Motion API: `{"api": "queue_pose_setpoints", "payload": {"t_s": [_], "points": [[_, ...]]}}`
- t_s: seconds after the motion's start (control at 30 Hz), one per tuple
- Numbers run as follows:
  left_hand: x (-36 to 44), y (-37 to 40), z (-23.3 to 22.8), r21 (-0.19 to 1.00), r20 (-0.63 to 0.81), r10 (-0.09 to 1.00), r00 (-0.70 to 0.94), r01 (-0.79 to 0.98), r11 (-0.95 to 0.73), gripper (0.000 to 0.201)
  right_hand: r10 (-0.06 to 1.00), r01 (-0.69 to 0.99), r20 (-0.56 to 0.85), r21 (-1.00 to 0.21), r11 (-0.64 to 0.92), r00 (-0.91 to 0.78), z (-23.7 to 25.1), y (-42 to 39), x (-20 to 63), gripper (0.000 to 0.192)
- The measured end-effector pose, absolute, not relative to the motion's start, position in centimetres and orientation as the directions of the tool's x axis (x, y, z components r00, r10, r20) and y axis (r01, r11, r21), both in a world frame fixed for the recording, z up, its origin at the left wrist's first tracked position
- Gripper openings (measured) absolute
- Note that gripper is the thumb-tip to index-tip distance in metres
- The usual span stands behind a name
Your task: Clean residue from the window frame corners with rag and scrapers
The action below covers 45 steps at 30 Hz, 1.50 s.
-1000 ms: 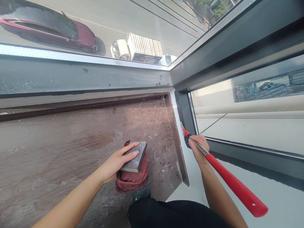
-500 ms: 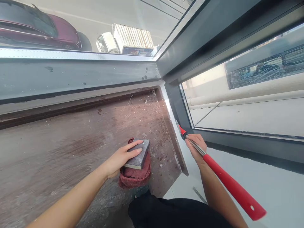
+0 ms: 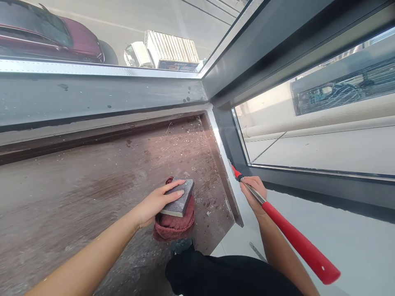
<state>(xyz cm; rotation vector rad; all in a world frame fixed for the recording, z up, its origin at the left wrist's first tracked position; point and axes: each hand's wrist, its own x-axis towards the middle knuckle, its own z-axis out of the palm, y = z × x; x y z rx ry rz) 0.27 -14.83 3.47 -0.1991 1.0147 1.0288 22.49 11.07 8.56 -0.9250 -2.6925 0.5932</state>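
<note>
A sanding block [image 3: 179,197] lies on a folded cloth [image 3: 174,226] near the sill's [image 3: 77,197] right edge, under the left hand [image 3: 154,203]. Right of that edge, the right hand [image 3: 253,191] holds a long-handled scraper [image 3: 293,238] against the window frame [image 3: 230,139].

Bright daylight through the glass [image 3: 324,135] (wide-angle bending at edges), sharp focus
</note>
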Motion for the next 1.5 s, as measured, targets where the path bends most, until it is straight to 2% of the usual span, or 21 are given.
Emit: {"api": "queue_pose_setpoints", "payload": {"t_s": [0.13, 0.4, 0.6, 0.87, 1.1, 1.4, 1.5], "points": [[0.3, -14.9, 3.5, 0.299, -0.77, 0.623, 0.136, -0.787, 0.54, 0.061, 0.641, 0.549, 0.071, -0.45, 0.705, -0.765, 9.1, 11.1, 22.5, 0.008], [0.3, -14.8, 3.2, 0.266, -0.775, 0.602, 0.193, -0.764, 0.587, 0.059, 0.605, 0.55, 0.059, -0.353, 0.757, -0.794, 10.3, 10.1, 23.1, 0.014], [0.9, -14.7, 2.4, 0.283, -0.767, 0.615, 0.184, -0.763, 0.581, 0.058, 0.606, 0.547, 0.046, -0.38, 0.745, -0.794, 10.0, 9.3, 22.8, 0.016], [1.2, -14.7, 2.5, 0.293, -0.762, 0.626, 0.165, -0.774, 0.561, 0.061, 0.521, 0.37, 0.197, -0.503, 0.781, -0.831, 9.2, 9.9, 14.0, 0.012], [1.0, -15.4, 3.2, 0.262, -0.76, 0.634, 0.143, -0.825, 0.5, 0.062, 0.525, 0.388, 0.239, -0.447, 0.806, -0.817, 8.8, 12.9, 6.7, 0.006], [0.8, -17.0, 2.9, 0.297, -0.76, 0.645, 0.088, -0.835, 0.464, 0.056, 0.419, 0.34, 0.24, -0.311, 0.888, -0.876, 5.9, 13.4, 4.6, 0.009], [0.7, -17.1, 3.1, 0.289, -0.758, 0.649, 0.067, -0.857, 0.426, 0.055, 0.391, 0.317, 0.237, -0.298, 0.901, -0.889, 5.9, 13.8, 4.5, 0.01]]}}
